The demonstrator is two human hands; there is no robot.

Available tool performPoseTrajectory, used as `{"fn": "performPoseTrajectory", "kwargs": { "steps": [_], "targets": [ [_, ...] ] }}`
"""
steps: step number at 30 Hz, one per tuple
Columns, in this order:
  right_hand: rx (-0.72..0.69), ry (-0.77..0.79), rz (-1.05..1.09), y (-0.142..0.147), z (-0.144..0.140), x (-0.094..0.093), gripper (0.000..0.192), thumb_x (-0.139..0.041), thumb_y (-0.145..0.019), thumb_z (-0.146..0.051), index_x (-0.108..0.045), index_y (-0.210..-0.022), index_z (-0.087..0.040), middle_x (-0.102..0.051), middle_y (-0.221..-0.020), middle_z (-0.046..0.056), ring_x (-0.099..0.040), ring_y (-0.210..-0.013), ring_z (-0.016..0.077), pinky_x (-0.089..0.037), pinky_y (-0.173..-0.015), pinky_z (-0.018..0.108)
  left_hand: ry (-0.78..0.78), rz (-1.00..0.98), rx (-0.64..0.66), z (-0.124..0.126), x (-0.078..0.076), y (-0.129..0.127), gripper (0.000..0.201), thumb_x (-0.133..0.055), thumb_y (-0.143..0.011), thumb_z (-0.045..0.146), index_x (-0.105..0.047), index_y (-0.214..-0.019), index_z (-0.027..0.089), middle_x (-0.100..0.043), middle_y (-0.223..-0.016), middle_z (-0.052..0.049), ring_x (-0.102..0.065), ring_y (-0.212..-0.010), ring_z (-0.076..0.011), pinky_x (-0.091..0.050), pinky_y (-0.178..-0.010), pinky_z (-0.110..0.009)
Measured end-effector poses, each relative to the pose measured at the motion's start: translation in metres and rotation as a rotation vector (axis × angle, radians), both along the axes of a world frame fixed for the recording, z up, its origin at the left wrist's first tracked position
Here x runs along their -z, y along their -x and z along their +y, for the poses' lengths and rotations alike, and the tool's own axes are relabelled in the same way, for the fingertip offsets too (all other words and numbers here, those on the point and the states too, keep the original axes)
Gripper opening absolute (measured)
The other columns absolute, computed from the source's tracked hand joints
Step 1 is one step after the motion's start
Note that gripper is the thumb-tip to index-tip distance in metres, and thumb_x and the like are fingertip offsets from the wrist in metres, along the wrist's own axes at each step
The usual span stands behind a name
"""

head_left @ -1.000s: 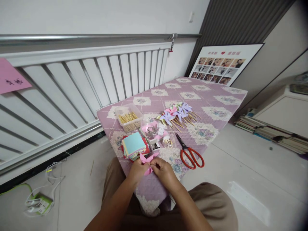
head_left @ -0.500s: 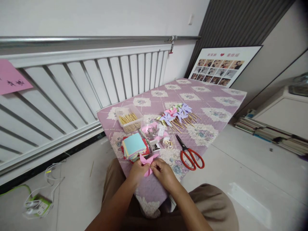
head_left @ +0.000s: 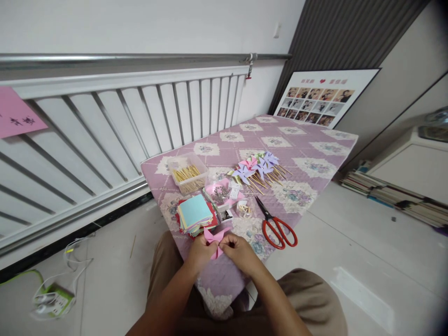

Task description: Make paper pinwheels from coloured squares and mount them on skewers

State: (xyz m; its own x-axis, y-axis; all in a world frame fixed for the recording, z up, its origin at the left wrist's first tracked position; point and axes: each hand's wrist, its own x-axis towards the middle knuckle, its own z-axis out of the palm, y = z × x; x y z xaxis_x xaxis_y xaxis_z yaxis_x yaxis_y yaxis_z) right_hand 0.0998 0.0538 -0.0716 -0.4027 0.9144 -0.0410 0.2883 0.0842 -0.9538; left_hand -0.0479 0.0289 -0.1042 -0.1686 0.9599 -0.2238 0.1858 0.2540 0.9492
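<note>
Although dark characters mark the pink sheet taped on the white radiator at the far left, and pink lettering with a heart heads the photo board leaning on the wall, none of it is sharp enough to read. Both hands meet at the near edge of the quilted purple table: the left hand and the right hand pinch the folded pink paper between thumbs and fingertips, holding it just above the cloth. Just beyond it lies a stack of coloured paper squares. Farther back stands a clear box of wooden sticks, with a small clear bag beside it. Finished pinwheels lie in a heap to the right, and red-handled scissors rest near the right hand, apart from it. Nothing lies between the hands and the stack.
</note>
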Motion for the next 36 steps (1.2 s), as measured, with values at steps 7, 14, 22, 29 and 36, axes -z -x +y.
{"fn": "performPoseTrajectory", "kwargs": {
  "steps": [7,14,22,29,36],
  "targets": [
    [0.151,0.01,0.005,0.004,0.0,0.004,0.015,-0.063,-0.066,-0.021,-0.048,-0.064,-0.021,-0.05,-0.063,-0.005,-0.046,-0.06,0.0132,-0.039,-0.058,0.025,0.005,-0.022,-0.01,0.001,0.001,-0.001,0.012,-0.055,-0.073,0.017,-0.066,-0.076,0.014,-0.07,-0.073,-0.003,-0.06,-0.065,-0.0165,-0.044,-0.062,-0.024],
    [0.146,0.115,0.099,0.006,0.001,0.005,0.023,-0.063,-0.065,-0.02,-0.051,-0.085,-0.021,-0.056,-0.069,-0.005,-0.053,-0.064,0.0146,-0.042,-0.061,0.025,0.035,-0.017,-0.036,0.002,0.009,-0.001,0.012,-0.057,-0.072,0.02,-0.066,-0.077,0.013,-0.067,-0.067,-0.003,-0.057,-0.061,-0.0159,-0.042,-0.058,-0.023],
    [0.026,0.243,0.161,0.001,0.003,0.008,0.017,-0.066,-0.067,-0.031,-0.056,-0.065,-0.018,-0.055,-0.06,-0.004,-0.047,-0.056,0.0118,-0.039,-0.055,0.023,0.023,0.021,-0.04,0.0,0.005,-0.004,0.012,-0.054,-0.073,0.018,-0.064,-0.073,0.012,-0.067,-0.067,-0.004,-0.057,-0.06,-0.0161,-0.042,-0.058,-0.023],
    [0.032,0.281,0.196,-0.002,0.005,0.016,0.023,-0.069,-0.066,-0.034,-0.055,-0.06,-0.017,-0.052,-0.057,-0.005,-0.041,-0.053,0.0101,-0.034,-0.053,0.023,-0.004,0.042,-0.037,-0.001,0.007,-0.007,0.011,-0.054,-0.072,0.021,-0.063,-0.072,0.014,-0.066,-0.065,-0.004,-0.058,-0.06,-0.0177,-0.041,-0.057,-0.025],
    [0.035,0.288,0.238,-0.003,0.007,0.025,0.023,-0.072,-0.064,-0.034,-0.058,-0.059,-0.016,-0.052,-0.056,-0.005,-0.041,-0.053,0.0101,-0.033,-0.054,0.023,-0.009,0.087,-0.063,-0.001,0.021,-0.01,0.007,-0.056,-0.07,0.019,-0.061,-0.075,0.017,-0.065,-0.065,-0.001,-0.059,-0.062,-0.0167,-0.042,-0.06,-0.024]
  ]
}}
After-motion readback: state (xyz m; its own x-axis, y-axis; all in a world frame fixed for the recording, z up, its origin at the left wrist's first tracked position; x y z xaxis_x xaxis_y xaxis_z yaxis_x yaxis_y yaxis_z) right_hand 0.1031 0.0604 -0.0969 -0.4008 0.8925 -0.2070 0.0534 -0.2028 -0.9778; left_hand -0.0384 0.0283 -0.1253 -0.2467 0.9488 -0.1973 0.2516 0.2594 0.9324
